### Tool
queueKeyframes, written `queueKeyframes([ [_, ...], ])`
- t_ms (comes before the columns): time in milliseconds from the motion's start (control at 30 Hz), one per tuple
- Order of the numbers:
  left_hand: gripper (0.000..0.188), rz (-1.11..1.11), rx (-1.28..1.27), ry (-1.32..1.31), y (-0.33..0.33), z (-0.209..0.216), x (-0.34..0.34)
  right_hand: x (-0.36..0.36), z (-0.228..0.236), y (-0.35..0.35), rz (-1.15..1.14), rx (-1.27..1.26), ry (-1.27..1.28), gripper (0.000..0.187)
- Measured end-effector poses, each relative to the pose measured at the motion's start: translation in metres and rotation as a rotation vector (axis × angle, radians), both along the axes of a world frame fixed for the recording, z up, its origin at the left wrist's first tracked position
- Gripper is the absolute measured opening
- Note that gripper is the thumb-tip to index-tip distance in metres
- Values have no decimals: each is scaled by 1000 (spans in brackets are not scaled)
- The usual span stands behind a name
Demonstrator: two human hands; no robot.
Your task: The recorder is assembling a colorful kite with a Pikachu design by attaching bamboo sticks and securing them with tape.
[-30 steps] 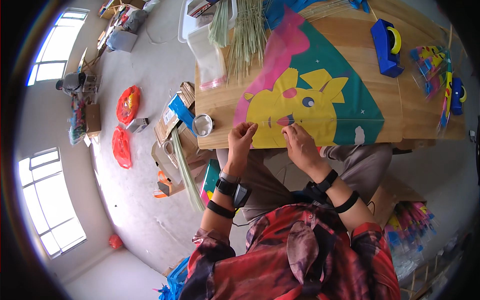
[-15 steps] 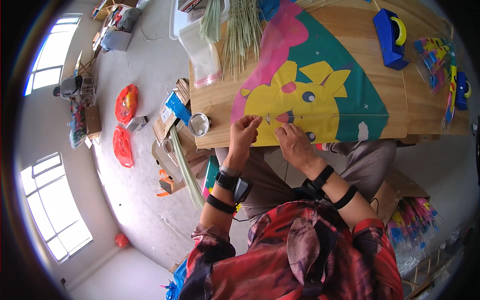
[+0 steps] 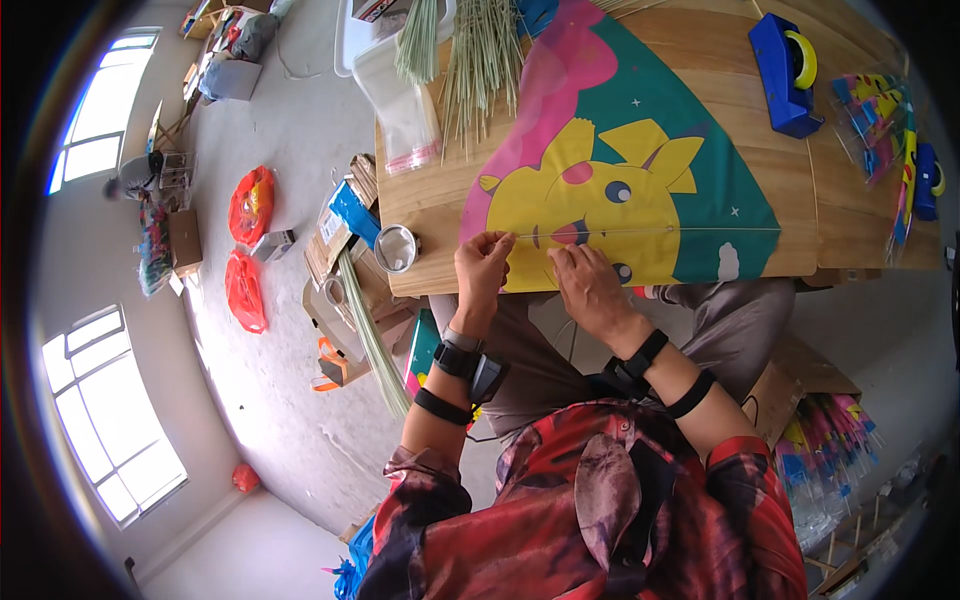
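Observation:
A kite sail (image 3: 725, 190) with a yellow cartoon figure on green and pink lies on the wooden table in front of me. Along its middle runs a thin pale stick (image 3: 640, 229). At the stick's left end, my left hand (image 3: 482, 270) is closed, thumb and forefinger pinching it. My right hand (image 3: 592, 287) rests on the yellow part just below the stick, its fingers bent and pressed together; whatever is under the fingertips is hidden.
Bundles of pale thin sticks (image 3: 480, 75) and clear plastic bags (image 3: 400, 110) lie at the far left. A round tin (image 3: 397, 249) sits at the table's left edge. A blue tape dispenser (image 3: 783, 80) stands far right, near packed colourful kites (image 3: 872, 110). Cardboard (image 3: 330, 245) lies on the floor at left.
My left hand has shifted slightly left, still pinching the stick's end. My right hand stays in nearly the same place on the sail.

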State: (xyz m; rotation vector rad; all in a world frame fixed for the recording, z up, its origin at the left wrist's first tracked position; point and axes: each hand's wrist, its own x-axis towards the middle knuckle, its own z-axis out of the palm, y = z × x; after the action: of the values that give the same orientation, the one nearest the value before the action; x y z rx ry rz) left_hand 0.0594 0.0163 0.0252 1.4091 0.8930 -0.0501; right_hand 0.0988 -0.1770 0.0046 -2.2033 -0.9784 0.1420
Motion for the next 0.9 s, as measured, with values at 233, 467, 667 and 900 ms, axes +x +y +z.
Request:
queueKeyframes([
  [233, 19, 0, 24, 24, 1, -4, -1, 0, 0, 1, 25, -92, 12, 60],
  [467, 20, -9, 55, 19, 2, -6, -2, 1, 2, 8, 33, -158, -125, 70],
  [667, 19, -13, 76, 12, 0, -7, -2, -4, -5, 15, 14, -285, -215, 65],
  [900, 20, -46, 273, 6, 1, -23, -5, -6, -4, 18, 10, -336, -253, 65],
])
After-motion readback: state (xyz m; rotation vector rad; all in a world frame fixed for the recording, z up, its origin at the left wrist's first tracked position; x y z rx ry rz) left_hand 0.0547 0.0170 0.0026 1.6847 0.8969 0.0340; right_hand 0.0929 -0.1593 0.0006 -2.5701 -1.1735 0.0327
